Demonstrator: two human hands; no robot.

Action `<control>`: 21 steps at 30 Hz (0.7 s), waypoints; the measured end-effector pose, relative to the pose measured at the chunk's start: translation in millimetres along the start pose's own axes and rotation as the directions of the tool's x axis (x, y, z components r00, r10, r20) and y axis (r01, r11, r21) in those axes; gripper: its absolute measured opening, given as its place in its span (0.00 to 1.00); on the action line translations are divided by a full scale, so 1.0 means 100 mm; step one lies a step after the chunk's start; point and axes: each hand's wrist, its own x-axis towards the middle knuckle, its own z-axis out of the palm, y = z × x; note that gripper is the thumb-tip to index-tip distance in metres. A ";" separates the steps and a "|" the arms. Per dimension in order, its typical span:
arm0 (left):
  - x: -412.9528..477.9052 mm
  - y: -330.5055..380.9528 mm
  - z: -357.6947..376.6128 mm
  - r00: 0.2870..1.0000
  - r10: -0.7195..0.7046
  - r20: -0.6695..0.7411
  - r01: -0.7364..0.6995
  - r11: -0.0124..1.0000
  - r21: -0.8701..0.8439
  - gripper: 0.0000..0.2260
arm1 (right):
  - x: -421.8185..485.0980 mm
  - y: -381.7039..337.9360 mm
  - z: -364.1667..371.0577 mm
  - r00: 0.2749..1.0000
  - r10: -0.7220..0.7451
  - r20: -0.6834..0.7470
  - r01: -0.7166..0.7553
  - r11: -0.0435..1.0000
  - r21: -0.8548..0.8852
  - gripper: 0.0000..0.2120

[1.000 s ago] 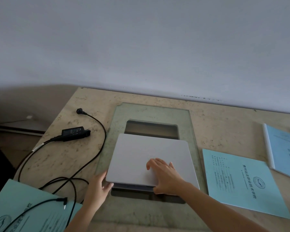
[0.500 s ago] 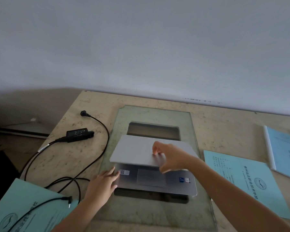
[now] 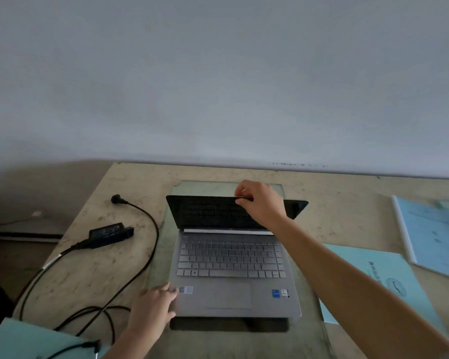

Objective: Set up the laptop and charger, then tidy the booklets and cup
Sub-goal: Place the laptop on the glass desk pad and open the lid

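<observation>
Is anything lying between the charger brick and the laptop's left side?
Only the charger's own black cable, looping across the table between the brick and the laptop. Nothing else visible sits there.

- The laptop [image 3: 231,265] sits on a glass pane [image 3: 306,330] at the centre of the table [image 3: 347,203], lid raised at the far side.
- Left of the laptop lies the charger brick [image 3: 106,234]; its plug [image 3: 116,199] lies farther back.
- The cable [image 3: 151,244] runs between brick and laptop toward the near left.
- One booklet [image 3: 26,340] lies at the near-left corner, under the cable's end.
- Two booklets lie right of the laptop: one [image 3: 381,278] just beside the pane, one [image 3: 433,234] farther right.
</observation>
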 end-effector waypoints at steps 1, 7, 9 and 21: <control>0.03 0.01 -0.01 1.000 0.003 0.022 -0.004 1.000 0.022 0.24 | 0.04 -0.01 0.03 0.999 0.000 -0.040 -0.001 1.000 -0.011 0.04; 0.15 0.05 -0.07 0.985 -0.024 0.171 -0.002 0.988 0.153 0.13 | 0.32 0.00 0.13 0.989 0.026 -0.144 -0.031 0.999 -0.030 0.05; 0.17 0.06 -0.11 0.980 -0.035 0.195 -0.002 0.983 0.183 0.10 | 0.43 0.02 0.13 0.989 0.028 -0.145 -0.033 0.999 -0.034 0.06; 0.22 0.07 -0.16 0.979 0.006 0.205 -0.064 0.960 0.274 0.14 | 0.97 0.20 0.21 0.995 0.047 -0.087 -0.049 0.999 -0.019 0.09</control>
